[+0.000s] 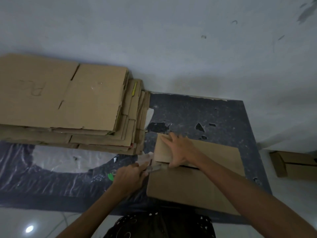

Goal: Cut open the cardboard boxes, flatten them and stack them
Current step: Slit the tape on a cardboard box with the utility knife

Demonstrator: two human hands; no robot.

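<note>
We are slitting the box point(188, 186) seam, left hand point(130, 176) gripping the cutter point(154, 169), right hand point(180, 150) spread flat on top; next needs a steady pull.

Left hand point(132, 176) grips, seemingly, a cutter point(154, 168); right hand point(179, 150) lies flat, fingers point(165, 138) spread.

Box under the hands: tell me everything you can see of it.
The box is plain brown cardboard, unmarked and still in box shape. It sits on the dark mat, just right of the stack. Two top flaps meet in a seam running left to right, and a dark slit shows along part of it. The right hand lies flat on the far flap, thumb at the seam. The left hand holds a cutter at the seam's left end.
</note>
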